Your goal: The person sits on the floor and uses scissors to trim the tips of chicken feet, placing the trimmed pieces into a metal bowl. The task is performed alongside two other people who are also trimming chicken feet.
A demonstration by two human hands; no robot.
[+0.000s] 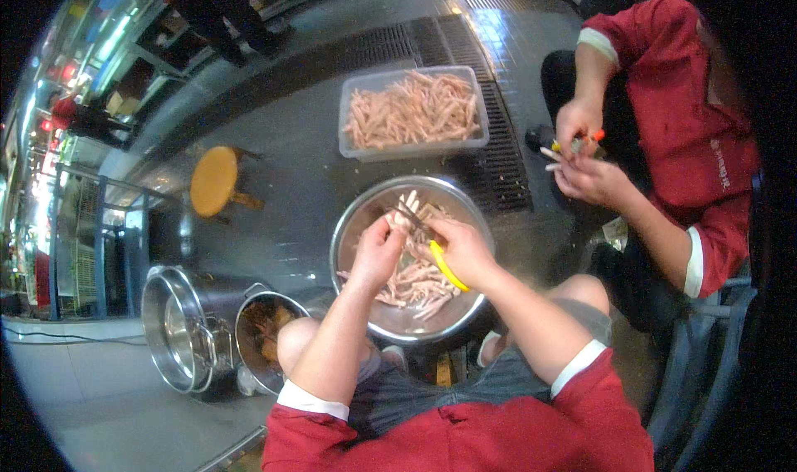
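Over a wide steel bowl, my left hand pinches a pale chicken foot, its toes pointing away from me. My right hand grips scissors with yellow handles. The dark blades lie across the chicken foot near its toes; whether they are closed is too blurred to tell. Below both hands, several pale pink chicken feet lie heaped inside the bowl. Beyond it stands a clear plastic tub filled high with more chicken feet.
At right, a co-worker's hands hold a pale piece and a tool with orange and yellow parts. A round wooden stool stands left. Steel pots sit by my left knee, one with brown contents. Drain grating crosses the wet floor.
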